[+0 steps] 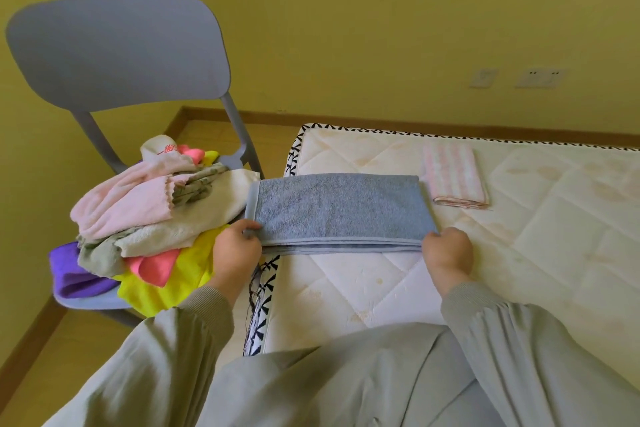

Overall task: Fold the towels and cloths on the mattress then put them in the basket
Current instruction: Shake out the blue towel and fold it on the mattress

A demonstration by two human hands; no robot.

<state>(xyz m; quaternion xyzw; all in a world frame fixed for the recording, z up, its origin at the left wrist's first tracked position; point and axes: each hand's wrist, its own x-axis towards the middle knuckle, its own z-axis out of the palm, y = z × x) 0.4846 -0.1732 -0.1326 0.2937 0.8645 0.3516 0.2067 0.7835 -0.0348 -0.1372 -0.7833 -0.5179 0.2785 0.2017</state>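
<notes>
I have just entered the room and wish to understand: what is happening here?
A person is folding a blue-grey towel on the mattress. The left hand and the right hand each grip one near corner of it. A folded pink striped cloth lies beyond it on the mattress. A pile of unfolded cloths lies on the grey chair to the left. No basket is in view.
</notes>
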